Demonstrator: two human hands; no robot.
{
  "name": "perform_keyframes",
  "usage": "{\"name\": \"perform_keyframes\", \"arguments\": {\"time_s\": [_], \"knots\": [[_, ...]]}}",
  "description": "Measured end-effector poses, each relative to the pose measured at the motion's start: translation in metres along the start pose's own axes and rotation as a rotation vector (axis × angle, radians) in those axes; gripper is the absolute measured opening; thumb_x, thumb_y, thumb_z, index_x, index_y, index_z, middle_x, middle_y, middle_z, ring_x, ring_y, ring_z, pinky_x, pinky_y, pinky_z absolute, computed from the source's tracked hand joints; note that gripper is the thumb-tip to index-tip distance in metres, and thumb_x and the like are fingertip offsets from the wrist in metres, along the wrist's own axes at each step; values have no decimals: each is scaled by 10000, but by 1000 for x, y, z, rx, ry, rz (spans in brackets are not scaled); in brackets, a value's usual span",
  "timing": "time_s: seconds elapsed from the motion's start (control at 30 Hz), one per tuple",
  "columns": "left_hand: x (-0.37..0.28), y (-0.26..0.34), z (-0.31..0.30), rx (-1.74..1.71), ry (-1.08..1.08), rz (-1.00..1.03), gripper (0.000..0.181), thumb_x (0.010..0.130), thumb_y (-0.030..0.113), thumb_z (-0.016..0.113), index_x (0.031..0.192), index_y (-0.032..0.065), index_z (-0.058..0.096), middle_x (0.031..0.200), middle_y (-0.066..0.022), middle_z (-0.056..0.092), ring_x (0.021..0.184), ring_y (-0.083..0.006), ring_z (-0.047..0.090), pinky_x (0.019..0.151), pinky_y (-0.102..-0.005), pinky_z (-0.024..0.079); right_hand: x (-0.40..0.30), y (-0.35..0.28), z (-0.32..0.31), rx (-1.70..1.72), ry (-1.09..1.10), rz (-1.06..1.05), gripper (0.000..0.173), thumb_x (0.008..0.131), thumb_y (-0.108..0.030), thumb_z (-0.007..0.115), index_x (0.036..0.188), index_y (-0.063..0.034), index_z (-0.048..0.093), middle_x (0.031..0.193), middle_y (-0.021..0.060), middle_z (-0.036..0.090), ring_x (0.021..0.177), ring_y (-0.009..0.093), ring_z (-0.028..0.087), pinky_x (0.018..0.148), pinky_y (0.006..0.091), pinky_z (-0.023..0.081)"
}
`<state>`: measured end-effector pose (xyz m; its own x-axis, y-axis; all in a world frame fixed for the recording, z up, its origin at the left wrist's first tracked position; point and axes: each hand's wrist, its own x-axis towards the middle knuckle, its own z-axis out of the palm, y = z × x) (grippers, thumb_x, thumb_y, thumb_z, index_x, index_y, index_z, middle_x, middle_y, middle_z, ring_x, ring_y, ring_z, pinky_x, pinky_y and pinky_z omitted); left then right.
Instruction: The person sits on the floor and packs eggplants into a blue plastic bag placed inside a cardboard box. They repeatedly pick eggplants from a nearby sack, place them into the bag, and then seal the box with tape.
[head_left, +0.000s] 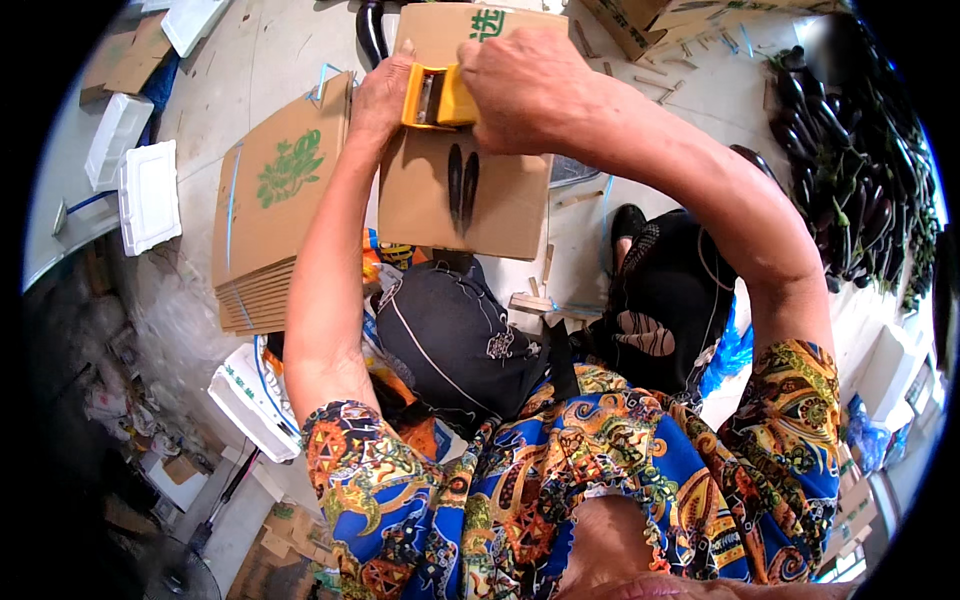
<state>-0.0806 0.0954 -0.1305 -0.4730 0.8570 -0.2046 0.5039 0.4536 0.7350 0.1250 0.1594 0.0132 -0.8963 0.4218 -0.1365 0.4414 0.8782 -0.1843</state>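
Note:
In front of me is a brown cardboard carton (420, 195) with a print of two dark eggplants and green writing on it. My right hand (525, 90) is closed around a yellow tape dispenser (456, 105), which lies across the carton's upper face. A metal part shows inside its yellow frame. My left hand (381, 94) is against the dispenser's left side, at the carton's left edge, thumb pointing away from me. Its fingertips are hidden, so what it grips cannot be made out.
Strapped flat cartons (274, 187) stand at left, with white foam lids (150, 196) beyond. A glossy eggplant (370, 34) is behind the carton. A large heap of eggplants (840, 172) lies at right. Wood scraps (531, 301) litter the floor near my knees. A fan (176, 577) stands at lower left.

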Motion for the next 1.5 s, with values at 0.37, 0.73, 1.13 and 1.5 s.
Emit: {"name": "perform_keyframes", "arguments": {"time_s": [0.37, 0.73, 1.13, 1.5], "knots": [[-2, 0, -2, 387, 266, -111, 571, 931, 587, 300, 1196, 217, 644, 1107, -226, 644, 1071, -443, 574, 928, -515, 441, -28, 13, -3, 5, 47, 20, 398, 709, -186, 703, 1027, 18, 577, 814, 212, 679, 796, 332, 698, 653, 391, 566], [-1, 1, -7, 421, 258, -75, 726, 935, 655, 244, 1102, 105, 687, 1055, -257, 650, 1051, -450, 581, 901, -528, 442, -157, 138, 113, 286, 152, 99, 512, 807, -406, 722, 1038, -38, 451, 808, 194, 602, 722, 387, 625, 634, 439, 511], [-2, 1, -13, 404, 256, -30, 734, 963, 611, 235, 1001, 42, 697, 993, -232, 663, 985, -437, 591, 853, -503, 449, -240, 179, 197, 319, 161, 294, 508, 759, -312, 772, 1059, -37, 468, 889, 176, 593, 779, 386, 639, 650, 443, 528], [5, -5, -5, 394, 261, 42, 727, 960, 596, 260, 987, 9, 687, 972, -298, 638, 971, -464, 587, 863, -540, 430, -103, 133, 192, 82, -217, 312, 418, 737, -197, 727, 1014, -26, 464, 865, 209, 653, 834, 392, 663, 679, 482, 535]]}}
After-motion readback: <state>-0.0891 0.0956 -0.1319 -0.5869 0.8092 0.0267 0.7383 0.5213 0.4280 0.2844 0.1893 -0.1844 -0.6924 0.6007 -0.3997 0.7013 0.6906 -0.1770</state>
